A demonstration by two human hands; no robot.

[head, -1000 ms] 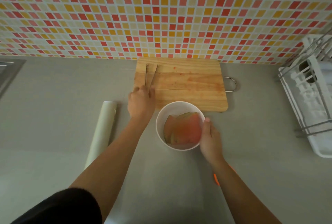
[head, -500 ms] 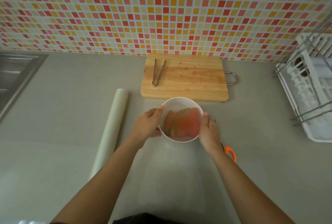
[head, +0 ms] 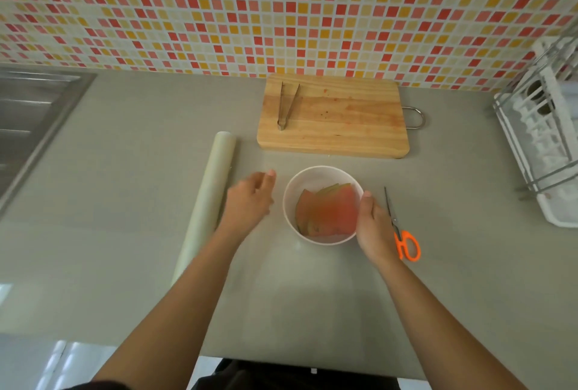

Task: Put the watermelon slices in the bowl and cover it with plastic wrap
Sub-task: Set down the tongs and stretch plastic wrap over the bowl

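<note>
A white bowl point(head: 316, 175) stands on the grey counter in front of me, with several watermelon slices point(head: 328, 211) lying inside it. My right hand point(head: 373, 227) rests against the bowl's right rim, fingers curved around its side. My left hand point(head: 250, 199) hovers between the bowl and the plastic wrap roll point(head: 206, 202), fingers apart, holding nothing and touching neither. The roll lies lengthwise on the counter to the left.
A wooden cutting board point(head: 344, 120) with metal tongs point(head: 286, 105) on it lies behind the bowl by the tiled wall. Orange-handled scissors point(head: 403, 233) lie just right of my right hand. A white dish rack point(head: 544, 139) stands far right, a steel sink point(head: 28, 120) far left.
My left hand left the tongs on the board, briefly took the bowl's left side, and has now come off it toward the wrap roll. The right hand stays on the bowl.
</note>
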